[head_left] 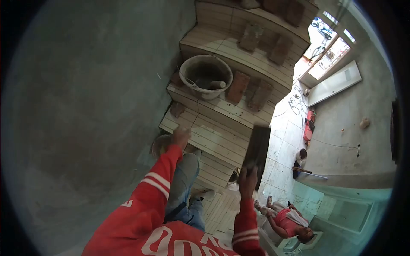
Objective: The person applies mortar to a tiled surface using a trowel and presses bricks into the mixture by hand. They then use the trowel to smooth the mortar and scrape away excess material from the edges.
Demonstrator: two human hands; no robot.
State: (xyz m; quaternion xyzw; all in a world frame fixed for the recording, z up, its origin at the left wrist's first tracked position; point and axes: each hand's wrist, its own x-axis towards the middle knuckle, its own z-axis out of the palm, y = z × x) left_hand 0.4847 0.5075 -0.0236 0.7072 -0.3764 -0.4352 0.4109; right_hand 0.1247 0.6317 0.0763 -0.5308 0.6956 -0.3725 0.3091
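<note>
My right hand (247,180) is shut on the lower end of a dark rectangular tile (257,149), held upright over the tiled stair steps (218,136). My left hand (181,137), in a red sleeve with white stripes, rests with curled fingers against the edge of a lower step. Beside it lies a round shallow pan (159,147). Whether the left hand holds anything I cannot tell. My jeans-clad leg (184,179) is bent on the steps below.
A grey bucket (206,77) with mortar and a tool handle stands on an upper step. Several red bricks (238,87) lie on the steps. Another person (290,222) sits on the floor below. A white panel (335,83) leans by the doorway. A plastered wall (85,106) fills the left.
</note>
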